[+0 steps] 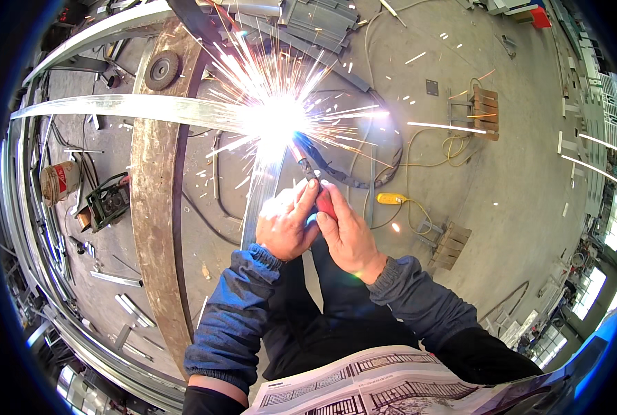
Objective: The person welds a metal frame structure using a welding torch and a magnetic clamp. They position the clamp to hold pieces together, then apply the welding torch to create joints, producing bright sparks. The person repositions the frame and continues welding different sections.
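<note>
A welding torch [327,203] with a red handle and dark neck points away from me, its tip in a white glare with sparks [278,117] flying all round. My left hand [286,221] is closed about the torch's neck and lies against the metal bar running toward me [258,194]. On the red handle, my right hand [350,235] is wrapped round it. A second shiny metal bar [149,107] comes from the left and meets the first in the glare, which hides the joint. Blue-grey cuffs cover both wrists.
A long brown scuffed beam [155,242] lies under the left bar, carrying a round dark disc [162,70]. A bucket [61,182] stands left. Cables cross the floor near a yellow box [391,198] and a wooden seat [486,113]. Printed paper [350,384] covers my lap.
</note>
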### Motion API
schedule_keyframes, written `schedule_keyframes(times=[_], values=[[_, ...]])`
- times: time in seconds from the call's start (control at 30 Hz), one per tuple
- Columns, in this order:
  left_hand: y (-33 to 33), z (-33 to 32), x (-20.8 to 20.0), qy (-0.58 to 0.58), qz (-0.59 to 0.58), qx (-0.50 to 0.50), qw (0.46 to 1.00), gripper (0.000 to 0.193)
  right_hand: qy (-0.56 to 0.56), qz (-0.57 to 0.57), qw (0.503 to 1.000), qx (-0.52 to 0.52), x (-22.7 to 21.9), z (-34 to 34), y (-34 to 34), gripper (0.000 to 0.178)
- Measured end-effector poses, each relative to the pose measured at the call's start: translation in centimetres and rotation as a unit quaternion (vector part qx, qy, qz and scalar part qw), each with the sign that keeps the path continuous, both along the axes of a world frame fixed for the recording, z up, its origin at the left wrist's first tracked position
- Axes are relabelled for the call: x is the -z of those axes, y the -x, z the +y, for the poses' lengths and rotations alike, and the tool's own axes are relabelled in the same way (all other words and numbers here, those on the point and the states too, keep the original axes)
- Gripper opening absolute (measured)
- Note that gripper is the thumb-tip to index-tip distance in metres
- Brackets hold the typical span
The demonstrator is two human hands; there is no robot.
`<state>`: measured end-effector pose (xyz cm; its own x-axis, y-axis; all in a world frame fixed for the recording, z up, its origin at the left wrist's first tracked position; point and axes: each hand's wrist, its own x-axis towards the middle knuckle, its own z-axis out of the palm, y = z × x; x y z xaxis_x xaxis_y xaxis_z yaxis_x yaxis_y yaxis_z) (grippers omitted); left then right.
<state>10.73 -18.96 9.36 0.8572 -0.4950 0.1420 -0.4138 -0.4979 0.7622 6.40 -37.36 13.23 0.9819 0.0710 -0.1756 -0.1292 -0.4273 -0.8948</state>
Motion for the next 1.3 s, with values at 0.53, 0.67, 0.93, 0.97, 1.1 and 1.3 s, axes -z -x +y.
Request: schedule_keyframes(times=[0.53, 0.67, 0.93, 0.97, 1.1, 1.3], values=[[0.0, 0.3, 0.2, 0.007, -0.006, 0.002, 1.0, 0.089, -0.007, 0.006, 1.0, -0.011, 0.2, -0.1, 0.0, 0.058], [-0.4, 0.2, -0.4, -0.026, 0.009, 0.026, 0.999, 0.087, -0.015, 0.01, 1.0, -0.011, -0.1, -0.4, -0.1, 0.058], [-1.6, -0.3, 0.2, -0.004, -0.026, 0.066, 0.997, 0.095, -0.066, 0.072, 0.995, -0.005, -1.7, -1.6, -0.7, 0.057], [-1.6, -0.3, 0.1, 0.002, -0.032, 0.062, 0.998, 0.092, -0.066, 0.075, 0.995, -0.009, -1.7, -1.7, -0.8, 0.057], [-1.7, -0.6, 0.2, 0.026, -0.041, 0.05, 0.998, 0.09, -0.06, 0.056, 0.997, -0.014, -1.6, -1.9, -1.0, 0.057], [-1.5, -0.4, 0.3, 0.021, -0.008, 0.034, 0.999, 0.093, -0.037, 0.015, 0.999, -0.003, -0.9, -1.3, -1.2, 0.057]])
